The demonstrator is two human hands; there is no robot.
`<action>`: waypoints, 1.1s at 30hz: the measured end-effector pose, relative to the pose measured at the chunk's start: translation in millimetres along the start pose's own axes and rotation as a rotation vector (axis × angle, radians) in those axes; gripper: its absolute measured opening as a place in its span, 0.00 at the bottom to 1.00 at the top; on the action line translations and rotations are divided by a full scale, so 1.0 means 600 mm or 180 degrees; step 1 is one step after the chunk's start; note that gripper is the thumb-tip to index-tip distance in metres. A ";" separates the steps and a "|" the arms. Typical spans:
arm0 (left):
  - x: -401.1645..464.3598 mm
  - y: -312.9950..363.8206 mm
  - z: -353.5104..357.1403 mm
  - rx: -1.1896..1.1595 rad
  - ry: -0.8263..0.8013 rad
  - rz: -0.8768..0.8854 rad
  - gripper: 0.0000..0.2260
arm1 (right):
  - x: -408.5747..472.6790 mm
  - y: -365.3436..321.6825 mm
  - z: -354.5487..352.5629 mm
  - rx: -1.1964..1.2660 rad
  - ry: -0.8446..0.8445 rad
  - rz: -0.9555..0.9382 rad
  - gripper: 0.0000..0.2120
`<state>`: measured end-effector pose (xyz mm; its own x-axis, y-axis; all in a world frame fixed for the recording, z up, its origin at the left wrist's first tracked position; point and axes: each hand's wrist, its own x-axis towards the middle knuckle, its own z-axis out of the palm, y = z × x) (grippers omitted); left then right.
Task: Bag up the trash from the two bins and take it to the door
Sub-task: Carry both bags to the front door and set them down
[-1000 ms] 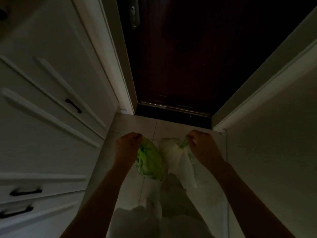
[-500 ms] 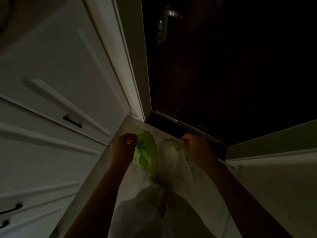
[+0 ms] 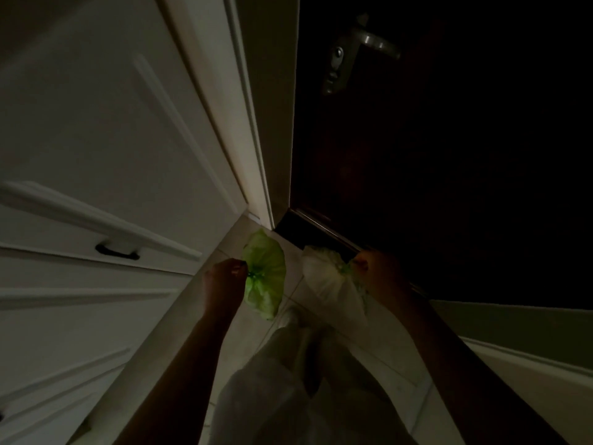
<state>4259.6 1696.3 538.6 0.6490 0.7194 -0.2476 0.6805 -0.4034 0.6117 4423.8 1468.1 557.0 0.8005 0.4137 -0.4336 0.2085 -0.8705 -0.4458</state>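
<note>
Bags nearer the door (image 3: 449,155); each grip apparently pinches one knot

Green bag (image 3: 264,274): thin crinkled plastic, translucent. White bag (image 3: 327,281): thin plastic, creased. Door (image 3: 449,171): dark wood, matt. Door handle (image 3: 375,43): brushed metal. Cabinet fronts (image 3: 96,139): smooth white paint. Floor (image 3: 237,319): glossy pale tile. Trousers (image 3: 288,380): light cloth.

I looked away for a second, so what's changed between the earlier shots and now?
Both hands carried their bags closer to the dark door, whose handle came into view. The left hand still pinches the green bag; the right hand still holds the white bag.
</note>
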 end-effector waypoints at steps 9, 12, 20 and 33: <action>0.059 -0.014 0.098 -0.0457 0.0402 -0.0936 0.06 | 0.166 0.024 0.019 0.0033 -0.0526 -0.0108 0.12; 0.079 -0.034 0.145 -0.0595 0.0429 -0.1300 0.06 | 0.218 0.037 0.039 -0.0185 -0.0747 -0.0377 0.12; 0.136 -0.091 0.250 -0.1419 0.1019 -0.2162 0.07 | 0.324 0.062 0.095 -0.0678 -0.1203 -0.0973 0.10; 0.115 -0.084 0.342 -0.1942 0.1313 -0.2674 0.08 | 0.388 0.032 0.165 -0.0862 -0.1636 -0.1471 0.11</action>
<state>4339.9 1650.4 336.3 -0.1784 0.8114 -0.5566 0.4955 0.5628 0.6616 4558.6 1574.2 370.2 0.2474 0.7685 -0.5901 0.6447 -0.5852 -0.4918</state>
